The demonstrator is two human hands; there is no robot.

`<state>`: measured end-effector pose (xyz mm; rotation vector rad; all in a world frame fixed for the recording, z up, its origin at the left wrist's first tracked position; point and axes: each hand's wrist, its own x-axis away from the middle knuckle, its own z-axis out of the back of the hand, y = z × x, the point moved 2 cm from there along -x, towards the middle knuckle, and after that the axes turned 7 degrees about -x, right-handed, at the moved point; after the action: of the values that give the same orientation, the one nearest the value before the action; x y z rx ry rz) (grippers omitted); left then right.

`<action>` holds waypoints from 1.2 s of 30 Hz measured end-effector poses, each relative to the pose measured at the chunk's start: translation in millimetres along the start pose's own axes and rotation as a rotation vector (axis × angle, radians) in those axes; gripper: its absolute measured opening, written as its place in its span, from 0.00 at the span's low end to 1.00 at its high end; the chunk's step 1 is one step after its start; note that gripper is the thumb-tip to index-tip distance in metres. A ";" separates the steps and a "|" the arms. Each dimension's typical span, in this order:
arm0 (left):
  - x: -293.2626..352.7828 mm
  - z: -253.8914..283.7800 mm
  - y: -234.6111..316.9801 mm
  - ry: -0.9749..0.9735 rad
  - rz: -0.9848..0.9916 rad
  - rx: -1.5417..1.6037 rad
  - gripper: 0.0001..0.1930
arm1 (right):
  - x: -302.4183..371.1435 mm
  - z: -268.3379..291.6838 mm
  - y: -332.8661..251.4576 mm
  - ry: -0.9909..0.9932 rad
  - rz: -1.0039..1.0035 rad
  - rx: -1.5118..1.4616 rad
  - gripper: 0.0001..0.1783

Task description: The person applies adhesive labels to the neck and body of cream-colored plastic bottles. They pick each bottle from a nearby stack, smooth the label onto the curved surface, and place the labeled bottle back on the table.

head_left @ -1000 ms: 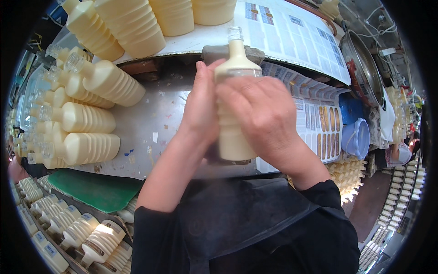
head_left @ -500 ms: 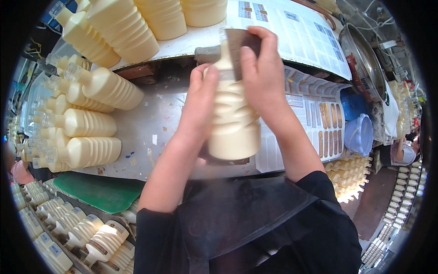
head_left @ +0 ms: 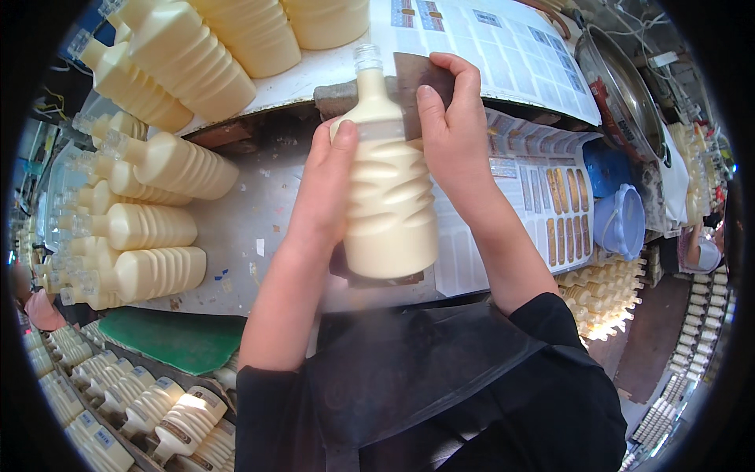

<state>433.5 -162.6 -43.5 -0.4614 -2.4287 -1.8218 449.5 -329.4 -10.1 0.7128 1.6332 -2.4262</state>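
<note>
We see the left hand (head_left: 318, 177) wrapped round the left side of a cream bottle (head_left: 391, 204), its thumb at the shoulder and its fingers mostly hidden behind; the right hand (head_left: 456, 130) pinches a dark card (head_left: 415, 79) between thumb and fingers, with the card's lower end at the bottle's right shoulder; whether it presses there or merely overlaps, we cannot tell; between the hands a clear band (head_left: 380, 130) crosses the shoulder; the neck points away from us and the base toward us, over the table (head_left: 263, 197), though we cannot make out whether it rests there; should the left hand slacken, we judge the bottle could twist or slip under a push from the card; a slanted or uneven stroke could crease the band, if it is loose film, and a hard corner could scratch the surface; just right of the grip lies a label sheet (head_left: 539, 216), with a blue bucket (head_left: 619, 224) farther right; well left of it lie stacked bottles (head_left: 161, 271), which a wide swing of the left arm might topple; just past the grip sits a grey block (head_left: 336, 98), and beyond that, leftward, tall bottles (head_left: 185, 59) stand on a white shelf (head_left: 311, 75)
</note>
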 end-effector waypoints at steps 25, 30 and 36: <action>44.1 -0.6 1.8 0.039 -0.404 -0.684 0.39 | -6.6 -17.7 -36.4 -0.055 0.234 0.422 0.17; 48.3 0.0 -8.8 0.024 -0.388 -0.757 0.43 | 2.0 2.0 12.1 0.089 0.151 0.230 0.23; 42.6 0.8 -15.5 0.058 -0.387 -0.685 0.46 | 1.2 7.7 17.7 0.093 0.124 0.119 0.22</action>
<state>388.7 -157.4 -48.1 0.0507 -1.8876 -2.7743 452.5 -343.3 -23.2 0.9297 1.4371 -2.4510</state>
